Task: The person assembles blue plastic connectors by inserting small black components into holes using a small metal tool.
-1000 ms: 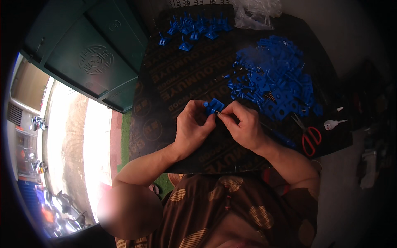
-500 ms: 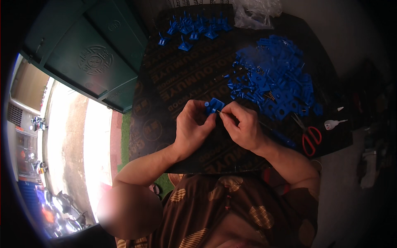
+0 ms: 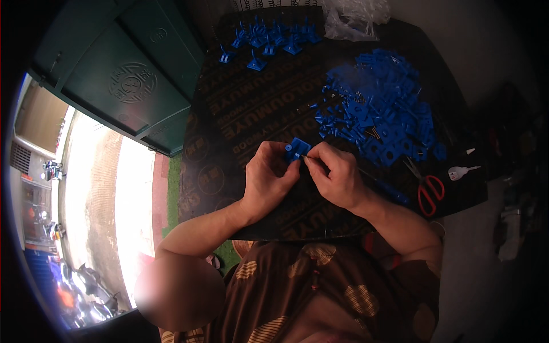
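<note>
My left hand (image 3: 267, 178) is closed on a small blue plastic part (image 3: 299, 146), gripping it between thumb and fingers. The part has a flat square plate and a round knob at its left side. From the other side my right hand (image 3: 338, 176) comes close, thumb and forefinger pinched on a small thin metal pin (image 3: 305, 156) against the part's lower right edge. The pin is mostly covered by fingertips, so its exact shape cannot be made out. Both hands are above the dark printed plywood table (image 3: 229, 163).
Beyond my right hand lies a heap of blue plastic pieces (image 3: 394, 108) mixed with small metal bits. Finished-looking blue pieces with upright spikes (image 3: 269, 43) stand at the far left. Red-handled scissors (image 3: 430, 194), a blue-handled screwdriver (image 3: 393, 193) and a white nozzle bottle (image 3: 459, 172) lie right.
The blue part has turned slightly in my left hand, and that hand has shifted a little to the right. My right hand stays almost in place, still pinching.
</note>
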### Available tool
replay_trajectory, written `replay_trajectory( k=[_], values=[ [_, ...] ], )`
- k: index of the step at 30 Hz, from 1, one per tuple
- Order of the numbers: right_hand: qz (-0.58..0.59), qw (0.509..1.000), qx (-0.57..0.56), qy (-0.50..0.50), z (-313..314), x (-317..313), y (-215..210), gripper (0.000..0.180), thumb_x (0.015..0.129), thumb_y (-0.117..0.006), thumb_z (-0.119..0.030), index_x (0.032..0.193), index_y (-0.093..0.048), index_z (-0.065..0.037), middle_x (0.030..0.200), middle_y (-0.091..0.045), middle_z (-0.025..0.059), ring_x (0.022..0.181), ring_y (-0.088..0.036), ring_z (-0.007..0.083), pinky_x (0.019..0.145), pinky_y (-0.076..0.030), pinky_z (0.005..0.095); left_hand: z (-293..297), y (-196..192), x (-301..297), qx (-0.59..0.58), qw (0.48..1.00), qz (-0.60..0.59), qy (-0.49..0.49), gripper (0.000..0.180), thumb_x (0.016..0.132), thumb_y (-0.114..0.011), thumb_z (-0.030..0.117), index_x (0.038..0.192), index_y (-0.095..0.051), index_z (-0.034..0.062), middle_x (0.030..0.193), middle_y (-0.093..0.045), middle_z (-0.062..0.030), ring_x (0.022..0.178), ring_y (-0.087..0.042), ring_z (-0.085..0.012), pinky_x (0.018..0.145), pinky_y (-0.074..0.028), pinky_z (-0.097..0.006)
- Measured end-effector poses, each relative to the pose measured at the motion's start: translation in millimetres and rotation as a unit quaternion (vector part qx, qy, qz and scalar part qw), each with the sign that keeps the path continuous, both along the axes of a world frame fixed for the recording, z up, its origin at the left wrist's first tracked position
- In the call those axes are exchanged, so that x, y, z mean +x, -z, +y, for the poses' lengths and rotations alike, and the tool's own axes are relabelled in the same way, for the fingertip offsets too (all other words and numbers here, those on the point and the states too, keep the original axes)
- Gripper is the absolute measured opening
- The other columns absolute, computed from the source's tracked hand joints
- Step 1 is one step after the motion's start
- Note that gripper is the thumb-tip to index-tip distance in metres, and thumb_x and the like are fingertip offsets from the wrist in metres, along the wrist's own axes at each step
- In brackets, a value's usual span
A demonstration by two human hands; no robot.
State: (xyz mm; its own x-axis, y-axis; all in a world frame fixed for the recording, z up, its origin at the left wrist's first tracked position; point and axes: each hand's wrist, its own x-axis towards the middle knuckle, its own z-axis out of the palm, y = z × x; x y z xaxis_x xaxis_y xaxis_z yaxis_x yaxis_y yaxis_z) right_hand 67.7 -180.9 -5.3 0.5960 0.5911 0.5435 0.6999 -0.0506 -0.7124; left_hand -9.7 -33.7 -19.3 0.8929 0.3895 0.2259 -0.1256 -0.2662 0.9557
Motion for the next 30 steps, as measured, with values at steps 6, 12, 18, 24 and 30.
replay_trajectory(
  k=[6, 12, 18, 24, 30],
  values=[
    [0.017, 1.000, -0.022, -0.009, -1.2, -0.1, -1.4, 0.011, 0.081, -0.062, 0.002, 0.079, -0.051, -0.001, 0.068, -0.058, 0.0133, 0.059, -0.062, 0.0256, 0.048, -0.045, 0.0315, -0.5, 1.5, -0.1, 0.007, 1.000, -0.008, -0.008, 0.027, 0.076, -0.070, 0.005, 0.098, -0.055, 0.0010, 0.079, -0.062, -0.0027, 0.062, -0.055, -0.0045, 0.056, -0.046, -0.020],
    [0.059, 0.998, -0.031, -0.015, -2.9, 0.9, -3.5, 0.010, 0.084, -0.062, -0.002, 0.079, -0.053, -0.001, 0.067, -0.060, 0.0101, 0.057, -0.061, 0.0180, 0.047, -0.044, 0.0272, 0.6, 1.5, 0.6, 0.013, 1.000, -0.009, -0.002, 0.027, 0.076, -0.070, 0.004, 0.097, -0.055, 0.0008, 0.078, -0.061, -0.0025, 0.062, -0.055, -0.0044, 0.055, -0.046, -0.020],
    [0.126, 0.992, -0.018, -0.020, -1.9, 4.1, -0.2, 0.011, 0.085, -0.065, -0.006, 0.080, -0.055, -0.002, 0.067, -0.060, 0.0060, 0.058, -0.058, 0.0106, 0.049, -0.042, 0.0235, 3.3, 0.9, 3.8, -0.016, 1.000, -0.025, 0.006, 0.026, 0.076, -0.070, 0.004, 0.096, -0.054, 0.0005, 0.080, -0.060, -0.0024, 0.065, -0.054, -0.0038, 0.057, -0.045, -0.020],
    [0.119, 0.992, 0.008, -0.030, -0.2, 1.9, 0.7, 0.010, 0.086, -0.064, -0.006, 0.083, -0.056, -0.001, 0.070, -0.061, 0.0073, 0.061, -0.060, 0.0125, 0.051, -0.044, 0.0243, 4.8, 0.3, 3.0, -0.046, 0.999, 0.002, 0.017, 0.026, 0.077, -0.069, 0.004, 0.097, -0.053, 0.0004, 0.081, -0.058, -0.0013, 0.066, -0.052, -0.0032, 0.058, -0.044, -0.019],
    [0.134, 0.990, 0.007, -0.029, -1.9, 2.1, -0.5, 0.006, 0.087, -0.061, -0.004, 0.086, -0.056, 0.000, 0.070, -0.061, 0.0078, 0.062, -0.060, 0.0128, 0.052, -0.045, 0.0244, 4.7, -0.2, 2.9, -0.067, 0.997, 0.012, 0.022, 0.026, 0.078, -0.069, 0.004, 0.098, -0.053, 0.0003, 0.081, -0.058, -0.0007, 0.065, -0.051, -0.0025, 0.058, -0.043, -0.018]
  ],
)
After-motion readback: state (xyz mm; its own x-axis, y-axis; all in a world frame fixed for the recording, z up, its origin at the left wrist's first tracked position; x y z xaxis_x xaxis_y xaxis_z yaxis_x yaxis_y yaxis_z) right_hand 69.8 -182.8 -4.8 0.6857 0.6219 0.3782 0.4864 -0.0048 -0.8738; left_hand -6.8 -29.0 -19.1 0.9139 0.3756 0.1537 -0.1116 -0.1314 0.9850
